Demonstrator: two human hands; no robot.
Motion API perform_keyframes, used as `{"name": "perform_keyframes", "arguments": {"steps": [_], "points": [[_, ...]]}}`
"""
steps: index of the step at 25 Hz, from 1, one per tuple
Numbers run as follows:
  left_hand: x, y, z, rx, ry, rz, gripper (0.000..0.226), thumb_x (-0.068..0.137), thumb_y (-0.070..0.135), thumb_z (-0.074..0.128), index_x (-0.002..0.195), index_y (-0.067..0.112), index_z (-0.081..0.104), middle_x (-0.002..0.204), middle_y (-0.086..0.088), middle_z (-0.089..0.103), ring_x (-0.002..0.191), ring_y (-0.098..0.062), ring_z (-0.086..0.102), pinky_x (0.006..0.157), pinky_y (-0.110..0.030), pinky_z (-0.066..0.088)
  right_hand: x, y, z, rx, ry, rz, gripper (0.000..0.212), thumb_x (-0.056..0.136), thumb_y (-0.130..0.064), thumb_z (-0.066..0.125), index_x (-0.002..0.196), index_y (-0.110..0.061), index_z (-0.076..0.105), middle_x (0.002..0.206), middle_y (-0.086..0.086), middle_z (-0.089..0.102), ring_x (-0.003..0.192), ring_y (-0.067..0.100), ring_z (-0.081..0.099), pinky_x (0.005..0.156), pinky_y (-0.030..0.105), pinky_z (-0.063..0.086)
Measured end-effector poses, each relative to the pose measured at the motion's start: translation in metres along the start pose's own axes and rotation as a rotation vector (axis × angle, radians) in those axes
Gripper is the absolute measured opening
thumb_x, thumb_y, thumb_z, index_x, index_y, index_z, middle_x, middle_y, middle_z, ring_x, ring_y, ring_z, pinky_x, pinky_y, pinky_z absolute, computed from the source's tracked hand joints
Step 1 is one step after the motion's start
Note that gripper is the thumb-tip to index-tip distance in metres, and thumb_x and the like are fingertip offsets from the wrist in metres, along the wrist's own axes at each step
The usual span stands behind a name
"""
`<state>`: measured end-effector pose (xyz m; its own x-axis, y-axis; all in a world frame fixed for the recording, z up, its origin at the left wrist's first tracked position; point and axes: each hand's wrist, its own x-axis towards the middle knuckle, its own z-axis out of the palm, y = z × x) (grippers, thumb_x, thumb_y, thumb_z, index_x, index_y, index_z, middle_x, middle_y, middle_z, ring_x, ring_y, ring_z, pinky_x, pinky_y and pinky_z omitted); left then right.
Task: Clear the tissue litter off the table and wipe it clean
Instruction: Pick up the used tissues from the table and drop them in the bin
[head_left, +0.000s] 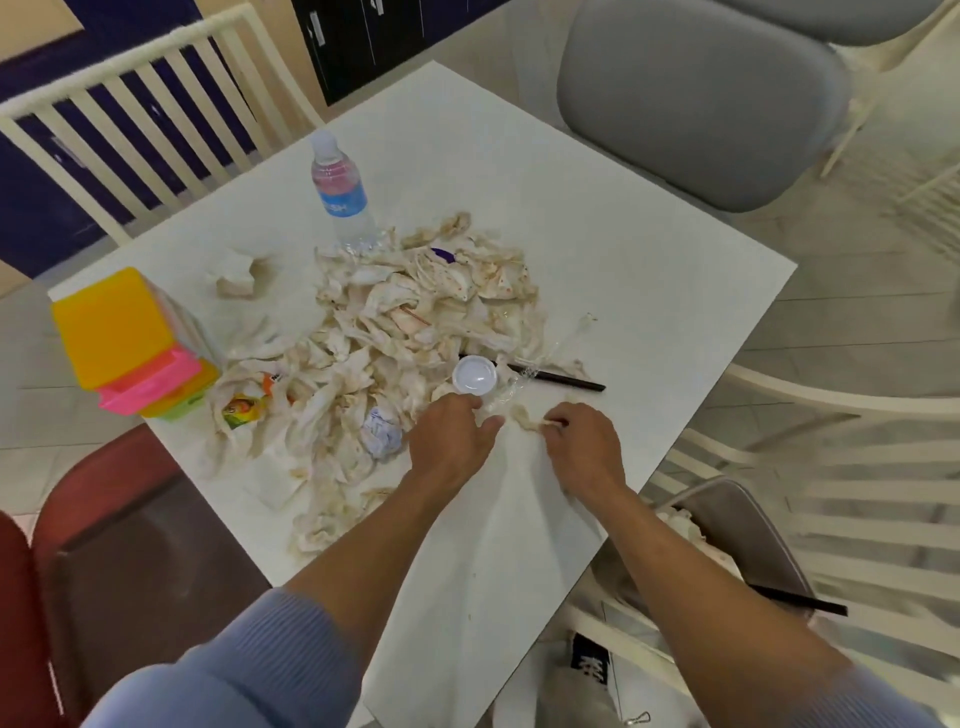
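Observation:
A wide heap of stained, crumpled tissues (395, 322) covers the middle of the white table (649, 249). At its near edge my left hand (452, 434) rests on the litter, fingers reaching toward a round white lid (474, 375) and some clear plastic wrap (511, 387). My right hand (582, 441) pinches a twisted scrap of tissue (524, 420) lying on the table between the two hands. A black straw (558, 380) lies just beyond them. A balled bluish tissue (382, 434) sits left of my left hand.
A water bottle (340, 189) stands behind the heap. A yellow and pink tissue box (132, 340) sits at the left edge, a snack wrapper (244, 408) beside it. Chairs ring the table: white slatted (140, 98), grey (701, 98), dark red (104, 519). Tissue and a straw (800, 601) lie on the right chair (753, 530).

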<state>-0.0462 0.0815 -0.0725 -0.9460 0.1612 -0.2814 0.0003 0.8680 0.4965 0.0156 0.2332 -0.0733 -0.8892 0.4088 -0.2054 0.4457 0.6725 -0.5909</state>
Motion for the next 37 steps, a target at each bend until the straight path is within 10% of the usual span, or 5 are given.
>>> {"name": "perform_keyframes", "arguments": {"steps": [4,12,17,26,37], "points": [[0.001,0.001,0.003,-0.026,0.039,0.077,0.018,0.091,0.028,0.059,0.097,0.021,0.075,0.09,-0.001,0.074,0.088,-0.022,0.067,0.07,-0.032,0.052,-0.011,0.01,-0.019,0.314,0.045,0.152,0.009,0.089,-0.015,0.061,0.087,-0.019,0.069,0.081,-0.01,0.064,0.071,0.004,0.056,0.062,0.015,0.039],[-0.061,0.051,-0.003,-0.413,-0.031,0.076,0.008,0.086,0.026,0.068,0.083,0.028,0.075,0.08,0.016,0.07,0.067,0.005,0.06,0.063,-0.005,0.042,-0.043,0.083,-0.086,0.719,0.003,0.358,0.013,0.083,-0.008,0.07,0.075,-0.018,0.068,0.069,-0.001,0.062,0.068,0.015,0.059,0.062,0.024,0.047],[-0.136,0.087,0.018,-0.451,-0.153,0.101,0.009,0.084,0.032,0.07,0.077,0.036,0.073,0.08,0.021,0.071,0.068,0.0,0.061,0.065,-0.011,0.046,-0.073,0.158,-0.109,0.702,0.051,0.483,0.016,0.082,-0.002,0.067,0.072,-0.013,0.066,0.066,0.002,0.062,0.056,0.011,0.055,0.051,0.019,0.042],[-0.202,0.124,0.105,-0.187,-0.307,0.199,0.014,0.089,0.034,0.064,0.092,0.029,0.076,0.08,0.017,0.07,0.073,0.006,0.06,0.064,-0.009,0.042,-0.104,0.239,-0.113,0.63,0.1,0.679,0.022,0.087,-0.012,0.062,0.108,-0.014,0.064,0.1,0.003,0.063,0.091,0.017,0.059,0.078,0.025,0.042],[-0.176,0.134,0.134,-0.113,-0.238,0.111,0.023,0.088,0.036,0.059,0.106,0.026,0.07,0.096,0.01,0.069,0.086,-0.004,0.06,0.077,-0.022,0.047,-0.103,0.214,-0.126,0.489,-0.031,0.413,0.01,0.089,-0.017,0.06,0.096,-0.024,0.064,0.086,-0.008,0.063,0.082,0.011,0.06,0.071,0.022,0.045]]}}
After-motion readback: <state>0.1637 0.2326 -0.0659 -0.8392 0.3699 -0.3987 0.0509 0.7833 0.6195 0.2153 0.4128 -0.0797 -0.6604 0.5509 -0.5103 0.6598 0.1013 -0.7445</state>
